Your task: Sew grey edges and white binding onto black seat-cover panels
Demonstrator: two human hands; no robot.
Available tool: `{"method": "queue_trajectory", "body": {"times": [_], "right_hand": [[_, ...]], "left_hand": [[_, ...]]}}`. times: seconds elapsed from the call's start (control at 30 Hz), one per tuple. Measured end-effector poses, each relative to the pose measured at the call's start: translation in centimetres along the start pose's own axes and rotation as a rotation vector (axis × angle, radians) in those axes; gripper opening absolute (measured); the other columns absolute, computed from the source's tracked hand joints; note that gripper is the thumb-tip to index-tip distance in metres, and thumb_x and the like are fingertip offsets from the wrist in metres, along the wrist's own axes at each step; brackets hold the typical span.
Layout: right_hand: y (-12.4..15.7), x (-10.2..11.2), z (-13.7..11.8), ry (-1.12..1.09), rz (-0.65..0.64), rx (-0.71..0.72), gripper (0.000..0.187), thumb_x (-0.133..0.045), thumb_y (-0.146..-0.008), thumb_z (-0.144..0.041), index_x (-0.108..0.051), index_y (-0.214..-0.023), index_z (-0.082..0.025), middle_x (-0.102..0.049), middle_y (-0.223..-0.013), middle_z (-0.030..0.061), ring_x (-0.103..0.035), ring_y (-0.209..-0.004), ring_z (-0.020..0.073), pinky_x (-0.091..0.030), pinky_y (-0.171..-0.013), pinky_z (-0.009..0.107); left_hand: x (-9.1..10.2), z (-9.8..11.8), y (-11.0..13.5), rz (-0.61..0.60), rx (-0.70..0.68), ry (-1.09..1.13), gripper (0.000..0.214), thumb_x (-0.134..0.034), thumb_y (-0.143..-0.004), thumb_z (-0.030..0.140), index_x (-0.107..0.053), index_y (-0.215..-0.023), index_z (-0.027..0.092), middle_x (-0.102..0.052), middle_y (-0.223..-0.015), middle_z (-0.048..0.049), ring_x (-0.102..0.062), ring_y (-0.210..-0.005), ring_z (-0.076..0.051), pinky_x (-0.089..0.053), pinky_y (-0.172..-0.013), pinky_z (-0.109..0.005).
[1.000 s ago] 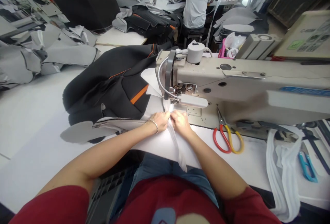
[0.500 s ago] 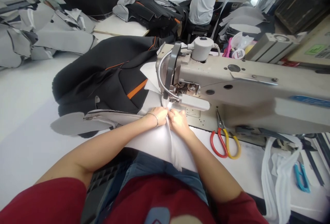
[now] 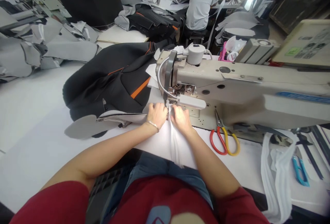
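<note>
At the needle end of a sewing machine (image 3: 242,86), my two hands work close together. My left hand (image 3: 157,114), fingers curled down, grips the edge of a black fabric cover (image 3: 103,90) with orange trim and grey backing. My right hand (image 3: 181,118) is closed at the white strip (image 3: 174,145), just right of the needle area. The strip passes between my hands and trails down over the table's front edge. My fingertips and the exact grip are partly hidden near the presser foot. The cover's bulk lies bunched to the left and behind the machine head.
Scissors (image 3: 223,136) with red and yellow handles lie by the machine bed. Farther right are a looped white band (image 3: 277,179) and blue snips (image 3: 300,170). Grey fabric pieces (image 3: 69,47) pile up at back left. A person in a white shirt (image 3: 202,4) sits behind.
My left hand has turned flatter, its back now showing more, and sits slightly apart from my right. My right hand remains near the needle. The view has shifted slightly.
</note>
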State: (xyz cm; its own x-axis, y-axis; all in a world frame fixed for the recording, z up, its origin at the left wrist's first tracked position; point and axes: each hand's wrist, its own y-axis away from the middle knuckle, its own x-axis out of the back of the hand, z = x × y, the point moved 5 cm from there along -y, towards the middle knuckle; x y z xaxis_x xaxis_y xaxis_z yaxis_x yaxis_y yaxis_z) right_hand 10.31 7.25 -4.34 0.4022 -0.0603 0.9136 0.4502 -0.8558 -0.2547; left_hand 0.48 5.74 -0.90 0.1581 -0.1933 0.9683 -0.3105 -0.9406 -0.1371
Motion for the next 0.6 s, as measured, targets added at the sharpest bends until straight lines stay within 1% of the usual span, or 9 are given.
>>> {"method": "queue_trajectory", "body": {"times": [0.07,0.13,0.2,0.23,0.3,0.37,0.43,0.5,0.6], "right_hand": [[0.5,0.5,-0.3,0.001,-0.005,0.090,0.032,-0.038,-0.081,-0.018,-0.044,-0.112,-0.016,-0.052,-0.089,0.0072,-0.046,-0.076,0.0165,-0.022,-0.066,0.028],[1.0,0.7,-0.8,-0.029,-0.011,0.183,0.026,-0.035,-0.082,-0.014,-0.051,-0.102,-0.021,-0.053,-0.082,0.0038,-0.046,-0.069,0.0135,-0.022,-0.067,0.028],[1.2,0.8,-0.8,-0.112,-0.003,0.200,0.026,-0.034,-0.081,-0.011,-0.056,-0.089,-0.022,-0.055,-0.076,0.0013,-0.046,-0.066,0.0116,-0.022,-0.068,0.027],[1.2,0.8,-0.7,-0.174,0.002,0.173,0.024,-0.036,-0.080,-0.010,-0.057,-0.083,-0.021,-0.056,-0.075,0.0005,-0.047,-0.066,0.0112,-0.023,-0.068,0.027],[1.1,0.5,-0.1,-0.322,0.001,0.069,0.018,-0.043,-0.074,-0.009,-0.058,-0.074,-0.019,-0.059,-0.072,-0.0005,-0.050,-0.066,0.0108,-0.026,-0.070,0.025],[1.0,0.1,0.6,-0.455,-0.027,-0.050,0.013,-0.049,-0.068,-0.010,-0.059,-0.068,-0.018,-0.061,-0.068,-0.0016,-0.052,-0.064,0.0109,-0.028,-0.072,0.025],[0.9,-0.4,1.1,-0.527,-0.059,-0.143,0.010,-0.052,-0.065,-0.011,-0.060,-0.064,-0.019,-0.062,-0.063,-0.0027,-0.053,-0.061,0.0111,-0.030,-0.076,0.026],[0.9,-0.6,1.3,-0.554,-0.079,-0.191,0.010,-0.054,-0.064,-0.013,-0.061,-0.062,-0.019,-0.063,-0.061,-0.0031,-0.055,-0.060,0.0116,-0.029,-0.081,0.029],[0.9,-0.7,1.2,-0.569,-0.100,-0.214,0.009,-0.055,-0.063,-0.013,-0.061,-0.060,-0.020,-0.064,-0.063,-0.0029,-0.057,-0.062,0.0125,-0.027,-0.085,0.032]], "left_hand": [[0.3,-0.3,1.4,0.061,-0.007,-0.030,0.019,-0.035,-0.081,0.015,-0.054,-0.080,0.014,-0.054,-0.080,-0.0100,-0.048,-0.081,-0.023,-0.033,-0.072,-0.041],[0.3,-0.5,2.2,0.087,-0.040,-0.025,0.019,-0.035,-0.083,0.016,-0.054,-0.080,0.014,-0.053,-0.076,-0.0090,-0.048,-0.075,-0.021,-0.032,-0.065,-0.036],[0.1,-0.7,2.4,0.119,-0.063,-0.011,0.023,-0.032,-0.084,0.016,-0.054,-0.077,0.015,-0.054,-0.074,-0.0081,-0.048,-0.069,-0.019,-0.030,-0.060,-0.033],[-0.1,-0.7,2.4,0.145,-0.070,-0.006,0.025,-0.031,-0.085,0.015,-0.054,-0.074,0.015,-0.054,-0.074,-0.0078,-0.048,-0.066,-0.018,-0.029,-0.058,-0.032],[-0.4,-0.6,2.4,0.222,-0.089,-0.002,0.029,-0.029,-0.085,0.013,-0.054,-0.070,0.015,-0.057,-0.079,-0.0074,-0.047,-0.062,-0.016,-0.028,-0.057,-0.032],[-0.7,-0.2,2.6,0.310,-0.149,0.002,0.028,-0.030,-0.085,0.013,-0.055,-0.073,0.015,-0.059,-0.089,-0.0076,-0.048,-0.062,-0.014,-0.029,-0.057,-0.031],[-1.2,0.2,3.0,0.380,-0.222,0.007,0.026,-0.031,-0.085,0.014,-0.057,-0.079,0.014,-0.059,-0.099,-0.0083,-0.050,-0.063,-0.013,-0.031,-0.058,-0.031],[-1.6,0.3,3.3,0.414,-0.261,0.010,0.025,-0.032,-0.085,0.015,-0.057,-0.082,0.013,-0.059,-0.102,-0.0091,-0.051,-0.063,-0.013,-0.033,-0.057,-0.030],[-1.9,0.2,3.4,0.413,-0.284,0.022,0.026,-0.032,-0.085,0.015,-0.058,-0.084,0.013,-0.061,-0.099,-0.0099,-0.052,-0.063,-0.013,-0.036,-0.058,-0.029]]}}
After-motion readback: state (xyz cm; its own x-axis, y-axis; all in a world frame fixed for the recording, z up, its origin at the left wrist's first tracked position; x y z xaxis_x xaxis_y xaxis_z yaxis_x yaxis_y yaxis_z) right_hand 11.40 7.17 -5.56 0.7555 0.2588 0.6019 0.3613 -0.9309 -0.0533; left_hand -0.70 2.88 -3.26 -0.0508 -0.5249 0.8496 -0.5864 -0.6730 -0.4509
